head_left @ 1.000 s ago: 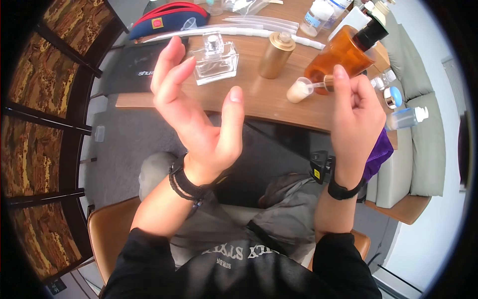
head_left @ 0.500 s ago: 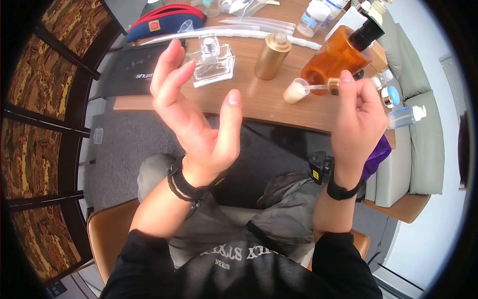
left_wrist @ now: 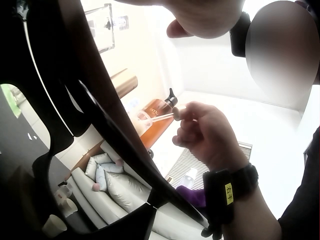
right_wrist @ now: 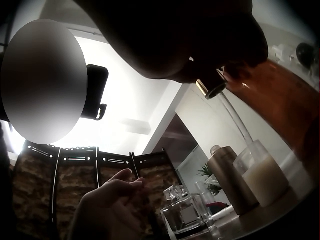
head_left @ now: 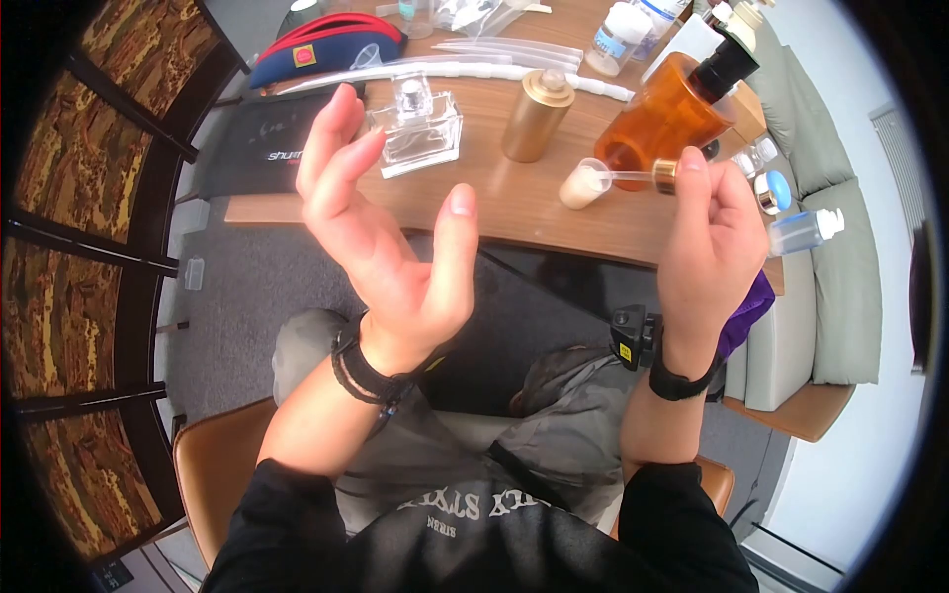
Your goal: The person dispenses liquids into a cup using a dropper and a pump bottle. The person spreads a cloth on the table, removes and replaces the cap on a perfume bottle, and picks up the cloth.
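My right hand (head_left: 714, 237) pinches a gold-collared dropper (head_left: 664, 177) between thumb and fingers. Its clear tube slants into the mouth of a small clear cup (head_left: 581, 192) of cream-coloured liquid, standing near the table's front edge. The right wrist view shows the tube tip just within the rim of the cup (right_wrist: 266, 180). Above the front edge, my left hand (head_left: 395, 237) is raised, holding nothing, fingers loosely bent and thumb apart. Beyond its fingers stands a clear glass perfume bottle (head_left: 423, 143). A gold bottle (head_left: 537, 124) without a cap is behind the cup.
A large amber pump bottle (head_left: 662, 114) stands close behind my right hand. At the right edge are a blue-lidded jar (head_left: 774, 192) and a clear bottle (head_left: 799, 232). A blue pouch (head_left: 326, 51), plastic tubes (head_left: 509, 52) and a black mat (head_left: 262, 148) lie farther back and left.
My right hand has drawn the dropper a little back to the right, and more of its tube shows outside the cup. The left hand keeps its pose. The view has shifted slightly.
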Demonstrator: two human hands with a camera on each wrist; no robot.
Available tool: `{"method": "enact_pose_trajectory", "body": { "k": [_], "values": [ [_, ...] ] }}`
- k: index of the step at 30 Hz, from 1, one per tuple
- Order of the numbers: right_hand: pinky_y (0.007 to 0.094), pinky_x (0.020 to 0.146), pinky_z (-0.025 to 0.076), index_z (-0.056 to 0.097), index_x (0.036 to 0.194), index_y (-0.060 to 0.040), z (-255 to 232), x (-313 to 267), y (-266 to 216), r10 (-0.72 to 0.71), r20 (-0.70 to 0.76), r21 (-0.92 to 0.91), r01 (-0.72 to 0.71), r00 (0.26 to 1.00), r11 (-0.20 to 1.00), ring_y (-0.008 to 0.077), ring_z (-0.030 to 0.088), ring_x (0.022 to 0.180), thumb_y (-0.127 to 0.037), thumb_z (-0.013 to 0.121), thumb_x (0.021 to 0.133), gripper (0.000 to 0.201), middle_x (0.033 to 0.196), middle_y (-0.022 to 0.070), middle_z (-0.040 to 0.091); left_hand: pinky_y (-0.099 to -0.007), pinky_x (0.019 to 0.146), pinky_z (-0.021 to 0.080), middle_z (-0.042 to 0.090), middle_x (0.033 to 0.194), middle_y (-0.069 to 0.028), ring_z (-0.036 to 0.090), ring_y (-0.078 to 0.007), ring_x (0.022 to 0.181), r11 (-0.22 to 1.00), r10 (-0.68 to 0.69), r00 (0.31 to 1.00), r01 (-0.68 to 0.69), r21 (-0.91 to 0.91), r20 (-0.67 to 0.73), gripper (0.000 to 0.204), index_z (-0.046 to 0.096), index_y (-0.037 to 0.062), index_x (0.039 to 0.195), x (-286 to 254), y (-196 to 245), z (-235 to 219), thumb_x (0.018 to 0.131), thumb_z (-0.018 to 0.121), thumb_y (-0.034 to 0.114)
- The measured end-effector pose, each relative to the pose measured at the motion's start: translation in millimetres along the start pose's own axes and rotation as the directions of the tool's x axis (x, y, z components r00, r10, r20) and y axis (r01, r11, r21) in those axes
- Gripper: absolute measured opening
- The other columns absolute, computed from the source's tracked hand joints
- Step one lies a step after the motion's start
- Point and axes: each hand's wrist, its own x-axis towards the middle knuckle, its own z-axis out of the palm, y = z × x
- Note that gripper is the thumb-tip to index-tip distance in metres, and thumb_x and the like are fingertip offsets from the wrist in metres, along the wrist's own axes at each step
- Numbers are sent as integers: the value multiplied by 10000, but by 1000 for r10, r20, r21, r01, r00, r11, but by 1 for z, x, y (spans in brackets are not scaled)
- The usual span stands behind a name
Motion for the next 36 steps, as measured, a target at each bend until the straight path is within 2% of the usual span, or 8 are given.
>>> {"method": "enact_pose_trajectory", "body": {
  "k": [8, 11, 14, 16, 19, 25, 32, 36],
  "values": [
    [219, 505, 275, 552, 711, -11, 1, -1, 3, 30, -22, 66, -29, 999, 997, 6, 355, 575, -87, 715, 986, 328, 589, -59, 446, -453, 1174, 282, 323, 1615, -248, 388, -350, 1462, 1000, -11, 1000, 11, -5, 9, 673, 350, 74, 1448, 0, 1, 0, 883, 712, 17],
    [217, 496, 268, 556, 700, -15, 0, 0, 0, 39, -17, 37, -38, 999, 999, 2, 352, 562, -85, 726, 979, 334, 574, -62, 445, -509, 1213, 285, 338, 1552, -283, 368, -389, 1447, 999, -26, 999, 25, -38, -24, 640, 397, 9, 1381, 0, 1, 2, 828, 718, -3],
    [204, 614, 313, 636, 793, 7, -1, -2, -3, 116, 47, 29, -117, 992, 993, 19, 377, 673, -113, 685, 1020, 262, 699, -75, 482, -511, 1213, 284, 338, 1552, -283, 368, -391, 1449, 999, -29, 999, 29, -42, -20, 638, 399, 10, 1381, 0, 2, 2, 828, 716, -5],
    [223, 492, 275, 545, 696, -15, 2, 0, -3, 57, 3, 13, -57, 998, 998, 3, 353, 558, -86, 728, 977, 343, 572, -60, 452, -513, 1214, 283, 336, 1554, -282, 368, -393, 1451, 999, -29, 999, 28, -46, -20, 634, 401, 10, 1380, -1, 2, 2, 829, 715, -6],
    [224, 492, 277, 534, 692, -15, 2, -1, 0, 32, -4, -2, -32, 999, 999, 2, 356, 561, -84, 727, 977, 351, 574, -59, 453, -453, 1178, 281, 315, 1618, -257, 385, -359, 1466, 1000, -15, 1000, 15, -5, 21, 665, 351, 73, 1443, -1, 2, -1, 886, 711, 20],
    [221, 499, 279, 522, 691, -14, 3, -1, 0, 54, -3, 28, -54, 999, 998, 5, 361, 566, -72, 720, 979, 354, 579, -58, 451, -512, 1216, 282, 337, 1555, -284, 372, -393, 1449, 999, -30, 999, 29, -45, -15, 634, 403, 12, 1381, 0, 2, 1, 829, 714, -4],
    [221, 487, 267, 543, 693, -18, 6, -1, 1, 19, -25, 47, -18, 1000, 999, 0, 356, 553, -78, 727, 976, 343, 572, -66, 447, -457, 1176, 286, 319, 1618, -257, 394, -361, 1459, 1000, -9, 1000, 9, -14, 17, 661, 357, 75, 1441, 0, 2, -3, 886, 713, 24],
    [245, 479, 335, 563, 706, -27, 3, -2, 4, 48, 5, 66, -48, 999, 997, 17, 402, 540, -93, 726, 975, 321, 553, -17, 491, -462, 1170, 299, 334, 1614, -262, 403, -361, 1457, 999, -18, 1000, 18, -33, 0, 622, 366, 62, 1434, 1, 6, 3, 901, 684, 11]
  ]
}}
